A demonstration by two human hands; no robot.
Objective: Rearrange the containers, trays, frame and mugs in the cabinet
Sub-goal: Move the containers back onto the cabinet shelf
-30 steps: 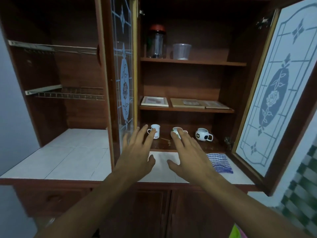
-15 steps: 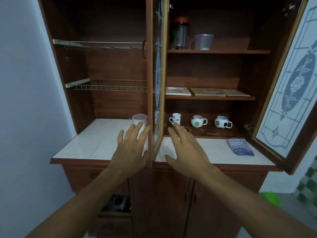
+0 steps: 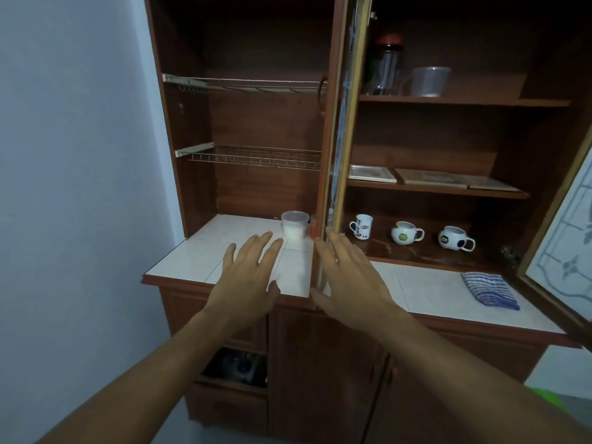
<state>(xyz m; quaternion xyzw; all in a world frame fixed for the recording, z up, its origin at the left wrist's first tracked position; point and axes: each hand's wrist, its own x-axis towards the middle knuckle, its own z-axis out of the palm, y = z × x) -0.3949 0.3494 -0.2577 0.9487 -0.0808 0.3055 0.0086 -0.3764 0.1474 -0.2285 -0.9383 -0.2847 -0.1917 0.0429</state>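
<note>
The left hand (image 3: 248, 277) and right hand (image 3: 349, 277) — both spread, empty — have drifted left over the desk (image 3: 198, 251), where a lidded container (image 3: 295, 225) now shows, probably the first pick.

The cabinet (image 3: 256, 123) I face is dark reddish wood with a dull varnish sheen. The bench (image 3: 205, 251) is smooth glossy white tile. Far left, two wire racks (image 3: 256, 157) look like pale metal. Just beyond my left hand (image 3: 246, 277) stands a cloudy plastic container (image 3: 294, 226). The three mugs (image 3: 405, 232) are shiny glazed ceramic; the striped cloth (image 3: 488, 291) at right is soft and matt
</note>
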